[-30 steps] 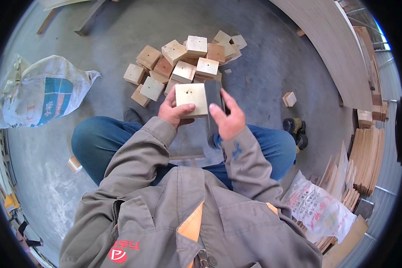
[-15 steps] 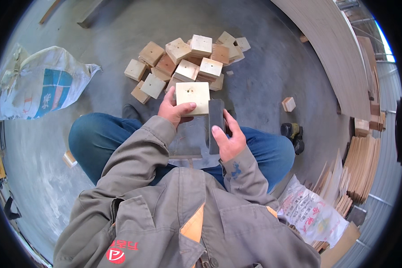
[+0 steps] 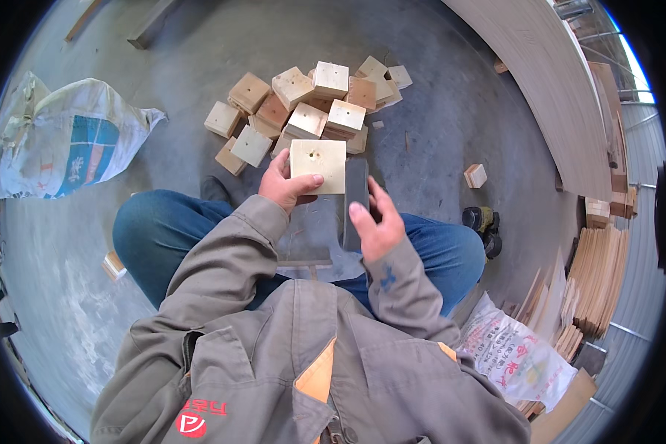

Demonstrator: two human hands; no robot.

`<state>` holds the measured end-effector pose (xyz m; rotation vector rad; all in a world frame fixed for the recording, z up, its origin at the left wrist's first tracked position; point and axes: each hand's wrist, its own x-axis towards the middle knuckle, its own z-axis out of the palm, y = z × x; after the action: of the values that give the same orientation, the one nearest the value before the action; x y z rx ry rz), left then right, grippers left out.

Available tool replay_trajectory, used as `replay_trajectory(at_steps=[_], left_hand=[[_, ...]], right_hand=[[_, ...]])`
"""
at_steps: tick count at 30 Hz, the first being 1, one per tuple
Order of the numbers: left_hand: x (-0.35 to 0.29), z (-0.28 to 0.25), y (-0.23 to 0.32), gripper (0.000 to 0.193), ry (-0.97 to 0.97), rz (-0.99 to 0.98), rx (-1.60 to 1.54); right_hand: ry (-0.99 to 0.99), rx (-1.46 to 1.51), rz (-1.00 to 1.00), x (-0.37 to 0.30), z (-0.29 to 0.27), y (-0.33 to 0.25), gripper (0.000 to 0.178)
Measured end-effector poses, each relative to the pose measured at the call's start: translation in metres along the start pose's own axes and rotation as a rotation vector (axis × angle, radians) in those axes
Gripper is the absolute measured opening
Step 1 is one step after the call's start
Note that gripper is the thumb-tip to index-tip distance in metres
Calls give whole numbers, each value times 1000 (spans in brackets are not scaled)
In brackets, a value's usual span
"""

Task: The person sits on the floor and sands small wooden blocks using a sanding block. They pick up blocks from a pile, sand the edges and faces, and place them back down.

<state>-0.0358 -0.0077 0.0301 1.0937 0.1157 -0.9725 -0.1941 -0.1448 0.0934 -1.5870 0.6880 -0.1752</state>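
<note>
In the head view, the person sat low over the concrete floor (image 3: 422, 133), knees in blue jeans (image 3: 169, 238) spread wide to either side. The left hand (image 3: 283, 185) was clamped on a square pale wooden block (image 3: 317, 167), thumb across its upper face and fingers round its left edge; I saw a dark hole in that face. The block was held up in front of the person, between the knees and the heap of wooden blocks (image 3: 303, 118) on the floor beyond. The right hand (image 3: 381, 228) was closed around a long dark grey bar (image 3: 355, 203), thumb on its near face, fingers along its right side. The bar stood right at the block's right edge, though I could not tell whether the two touched.

Off to the right, a single block (image 3: 475, 175) lay by itself, with a yellow-and-black tool (image 3: 482, 223) near the right knee. A white sack (image 3: 516, 354) lay beside stacked thin boards (image 3: 599, 281), and a larger blue-and-white sack (image 3: 74, 140) slumped at the left.
</note>
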Motion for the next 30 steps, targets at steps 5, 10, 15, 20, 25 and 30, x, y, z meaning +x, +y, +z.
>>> replay_trajectory(at_steps=[5, 10, 15, 20, 25, 30], left_hand=[[-2, 5, -1, 79, -74, -21, 31], [-15, 18, 5, 69, -124, -80, 63], [0, 1, -1, 86, -193, 80, -23], [7, -4, -6, 106, -13, 135, 18], [0, 6, 1, 130, -58, 51, -10], [-4, 10, -1, 124, -54, 111, 91]], right_hand=[[60, 29, -58, -1, -1, 8, 66], [115, 40, 41, 83, -15, -18, 62], [28, 78, 23, 55, -4, -25, 62], [-28, 100, 19, -14, -4, 0, 64], [64, 100, -46, 12, -9, 1, 63], [177, 130, -21, 61, -12, -20, 59]])
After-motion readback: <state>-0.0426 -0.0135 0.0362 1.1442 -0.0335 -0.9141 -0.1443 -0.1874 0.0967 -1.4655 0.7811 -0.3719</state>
